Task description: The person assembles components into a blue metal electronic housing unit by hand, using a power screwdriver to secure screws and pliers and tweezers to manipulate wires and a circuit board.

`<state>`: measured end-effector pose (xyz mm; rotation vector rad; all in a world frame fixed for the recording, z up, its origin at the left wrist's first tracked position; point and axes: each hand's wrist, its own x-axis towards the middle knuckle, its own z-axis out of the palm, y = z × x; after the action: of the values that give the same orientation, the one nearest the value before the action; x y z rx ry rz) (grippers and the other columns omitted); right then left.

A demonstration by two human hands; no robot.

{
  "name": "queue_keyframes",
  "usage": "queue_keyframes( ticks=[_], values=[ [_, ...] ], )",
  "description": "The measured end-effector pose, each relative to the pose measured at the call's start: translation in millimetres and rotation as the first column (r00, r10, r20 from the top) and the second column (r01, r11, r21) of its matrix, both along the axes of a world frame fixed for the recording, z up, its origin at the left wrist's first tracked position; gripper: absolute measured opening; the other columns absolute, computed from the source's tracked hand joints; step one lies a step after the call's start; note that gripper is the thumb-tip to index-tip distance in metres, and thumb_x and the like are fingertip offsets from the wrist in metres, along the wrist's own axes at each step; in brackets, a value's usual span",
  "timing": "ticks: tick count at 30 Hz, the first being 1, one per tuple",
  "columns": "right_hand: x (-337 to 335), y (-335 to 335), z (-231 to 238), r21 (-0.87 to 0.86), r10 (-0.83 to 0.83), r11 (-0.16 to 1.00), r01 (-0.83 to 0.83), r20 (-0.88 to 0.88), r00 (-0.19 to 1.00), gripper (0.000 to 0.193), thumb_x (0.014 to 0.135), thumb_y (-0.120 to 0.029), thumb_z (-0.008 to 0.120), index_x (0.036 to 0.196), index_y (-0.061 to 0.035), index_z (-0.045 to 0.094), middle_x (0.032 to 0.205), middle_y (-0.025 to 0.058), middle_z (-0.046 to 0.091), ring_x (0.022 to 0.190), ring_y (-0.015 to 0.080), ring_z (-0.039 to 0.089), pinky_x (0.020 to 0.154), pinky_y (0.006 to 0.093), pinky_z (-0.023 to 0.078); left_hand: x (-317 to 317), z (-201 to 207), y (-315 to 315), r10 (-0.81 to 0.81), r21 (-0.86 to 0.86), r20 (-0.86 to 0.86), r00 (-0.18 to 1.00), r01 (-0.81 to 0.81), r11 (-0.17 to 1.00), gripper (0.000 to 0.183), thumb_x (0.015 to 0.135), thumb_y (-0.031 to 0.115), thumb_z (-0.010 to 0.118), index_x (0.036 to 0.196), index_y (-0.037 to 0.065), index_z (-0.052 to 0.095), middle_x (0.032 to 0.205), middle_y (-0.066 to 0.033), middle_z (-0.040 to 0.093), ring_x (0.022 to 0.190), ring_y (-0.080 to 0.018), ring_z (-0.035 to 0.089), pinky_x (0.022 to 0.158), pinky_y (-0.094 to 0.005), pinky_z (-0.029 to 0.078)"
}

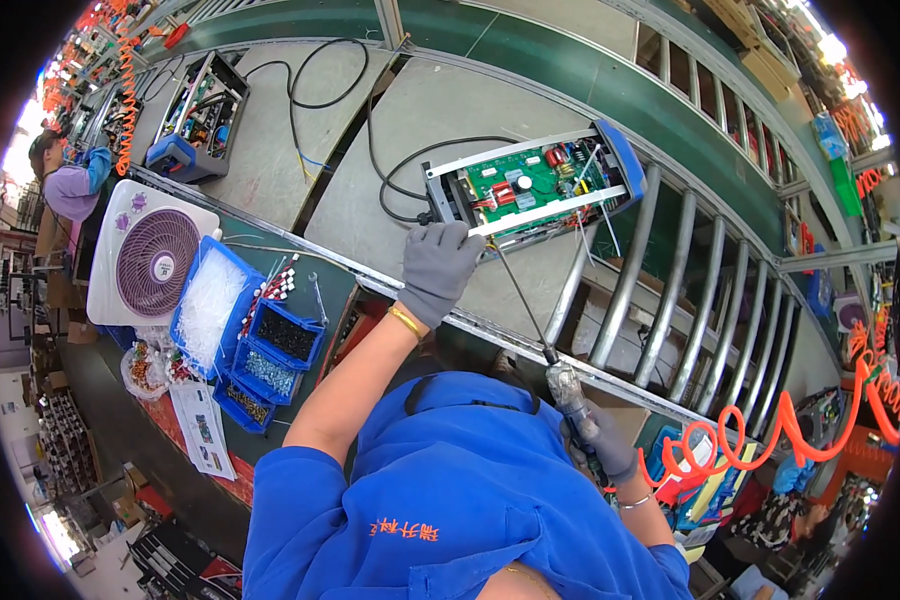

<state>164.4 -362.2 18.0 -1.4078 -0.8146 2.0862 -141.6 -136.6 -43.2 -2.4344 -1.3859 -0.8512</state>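
My left hand (437,265), in a grey glove, is closed at the near left corner of an open electronic unit (530,190); what its fingers hold is hidden. The unit shows a green circuit board, pale metal side rails and a blue end panel, and lies at the edge of the rollers. Low on the right, my gloved right hand (610,445) grips a power screwdriver (567,388) by its body. From that tool a long thin bit slants up and left, its tip close to my left fingers. A black cable (390,178) trails from the unit's left end.
Metal rollers (660,290) run to the right of the unit. At left stand a purple-and-white fan (160,255), a blue tray of clear pieces (210,305) and small blue screw bins (282,335). Another open unit (200,120) sits farther left, near a co-worker (68,180). An orange coiled hose (770,440) hangs at right.
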Motion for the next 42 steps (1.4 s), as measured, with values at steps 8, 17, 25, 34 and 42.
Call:
queue_keyframes(
  ticks=[8,17,25,34,42],
  values=[
    [-1,-2,1,-0.023,0.000,1.000,0.000,-0.004,1.000,0.081,0.084,-0.074,0.065,0.122,-0.0036,0.054,0.089,0.0024,0.056,0.059,0.0086,0.052,0.049,0.0230,0.040,2,12,-11,0.052,-0.022,-0.086,0.995,-0.054,0.998,0.017,0.078,0.021,0.072,0.095,0.022,0.069,0.093,0.0019,0.058,0.090,-0.0192,0.060,0.084,-0.0388,0.043],
    [0,-13,-38,0.137,-0.052,0.990,0.034,0.127,0.991,0.080,0.084,-0.069,0.069,0.126,-0.0014,0.057,0.094,-0.0003,0.059,0.080,0.0073,0.053,0.069,0.0239,0.044,-54,29,-49,0.092,-0.131,0.253,0.963,-0.061,0.990,0.019,0.087,0.024,0.068,0.103,0.014,0.067,0.107,-0.0068,0.066,0.097,-0.0293,0.063,0.086,-0.0436,0.048],
    [5,-7,-43,0.151,-0.034,0.989,0.002,0.211,0.977,0.088,0.084,-0.073,0.066,0.132,0.0000,0.058,0.103,0.0015,0.063,0.091,0.0107,0.056,0.081,0.0269,0.045,-271,-66,-175,0.971,-0.368,0.062,0.233,-0.899,0.239,0.019,0.096,0.023,0.060,0.111,0.014,0.066,0.108,-0.0147,0.069,0.100,-0.0364,0.067,0.085,-0.0461,0.053],
    [1,1,-35,0.110,-0.012,0.994,-0.001,0.115,0.993,0.089,0.078,-0.074,0.071,0.131,-0.0038,0.056,0.099,-0.0019,0.058,0.084,0.0079,0.052,0.072,0.0238,0.040,-321,-121,-222,0.629,-0.420,-0.653,0.422,-0.893,0.163,0.009,0.089,0.020,0.062,0.094,0.016,0.069,0.095,-0.0089,0.072,0.091,-0.0312,0.070,0.080,-0.0474,0.045],
    [-6,5,-18,0.038,-0.010,0.999,0.003,0.178,0.984,0.089,0.078,-0.073,0.071,0.131,-0.0039,0.055,0.096,-0.0018,0.057,0.081,0.0071,0.050,0.069,0.0236,0.038,-321,-113,-219,0.670,-0.434,-0.603,0.434,-0.882,0.181,0.007,0.088,0.021,0.066,0.090,0.016,0.071,0.093,-0.0086,0.073,0.088,-0.0316,0.071,0.080,-0.0467,0.047]
  ],
)
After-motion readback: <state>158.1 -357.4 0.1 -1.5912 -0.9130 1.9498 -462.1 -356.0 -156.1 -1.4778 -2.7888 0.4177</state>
